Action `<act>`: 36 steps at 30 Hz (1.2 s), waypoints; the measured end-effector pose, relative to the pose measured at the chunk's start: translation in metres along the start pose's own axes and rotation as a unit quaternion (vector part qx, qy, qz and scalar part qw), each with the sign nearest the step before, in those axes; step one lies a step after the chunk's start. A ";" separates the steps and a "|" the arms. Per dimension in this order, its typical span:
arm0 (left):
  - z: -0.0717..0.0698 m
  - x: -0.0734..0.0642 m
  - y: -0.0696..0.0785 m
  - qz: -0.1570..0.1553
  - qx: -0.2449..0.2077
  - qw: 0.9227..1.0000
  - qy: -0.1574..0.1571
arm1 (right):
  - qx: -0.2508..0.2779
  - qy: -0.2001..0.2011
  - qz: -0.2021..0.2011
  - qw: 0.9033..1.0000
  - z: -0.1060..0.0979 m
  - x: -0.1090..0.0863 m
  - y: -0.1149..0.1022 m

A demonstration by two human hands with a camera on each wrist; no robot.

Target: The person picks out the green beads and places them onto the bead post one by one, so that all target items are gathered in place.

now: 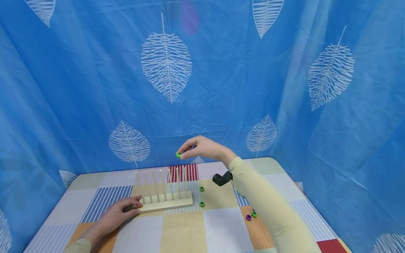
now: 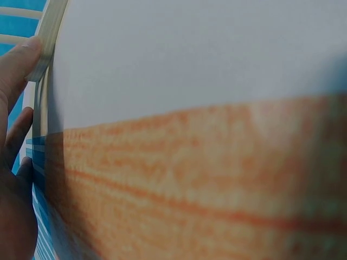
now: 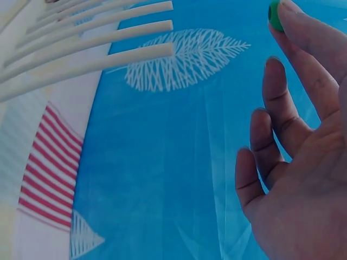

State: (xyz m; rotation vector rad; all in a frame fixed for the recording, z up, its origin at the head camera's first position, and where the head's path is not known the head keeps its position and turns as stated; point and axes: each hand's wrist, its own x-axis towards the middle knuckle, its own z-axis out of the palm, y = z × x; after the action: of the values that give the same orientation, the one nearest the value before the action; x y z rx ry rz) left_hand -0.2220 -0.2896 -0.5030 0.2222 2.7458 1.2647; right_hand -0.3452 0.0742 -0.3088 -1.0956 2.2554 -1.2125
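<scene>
A pale wooden peg rack (image 1: 167, 203) with a row of several upright pegs stands on the table, with no beads on the pegs. My left hand (image 1: 114, 215) holds the left end of its base, thumb at the front edge and fingers round the end. Above the right-hand pegs, my right hand (image 1: 204, 147) pinches a green bead (image 1: 178, 155) between thumb and index finger. In the right wrist view the green bead (image 3: 275, 16) is at the fingertips, level beyond the peg tips, and the other fingers are loosely bent.
Two green beads (image 1: 201, 204) lie just right of the rack. Farther right, a purple bead (image 1: 248, 217) and another green bead (image 1: 254, 213) sit side by side near my right sleeve. A patchwork-patterned cloth (image 1: 183, 232) covers the table; a blue leaf-print curtain (image 1: 215, 88) hangs behind.
</scene>
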 end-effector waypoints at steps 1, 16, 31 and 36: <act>0.000 0.000 0.000 0.001 -0.003 1.000 0.000 | 0.006 -0.005 -0.001 1.000 0.001 0.004 -0.001; 0.001 -0.001 0.001 0.000 -0.011 1.000 -0.004 | 0.049 -0.058 -0.028 0.997 0.025 0.050 -0.009; 0.000 -0.001 0.000 0.003 -0.009 1.000 -0.003 | 0.038 -0.074 -0.043 0.996 0.058 0.078 -0.016; -0.001 0.001 0.001 0.005 -0.005 1.000 -0.006 | 0.031 -0.072 -0.046 0.996 0.066 0.084 -0.016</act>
State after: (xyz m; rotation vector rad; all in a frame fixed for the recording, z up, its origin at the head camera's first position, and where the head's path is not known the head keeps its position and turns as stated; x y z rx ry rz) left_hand -0.2234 -0.2895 -0.5019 0.2415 2.7304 1.2758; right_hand -0.3505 -0.0316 -0.3288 -1.2350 2.0670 -1.1889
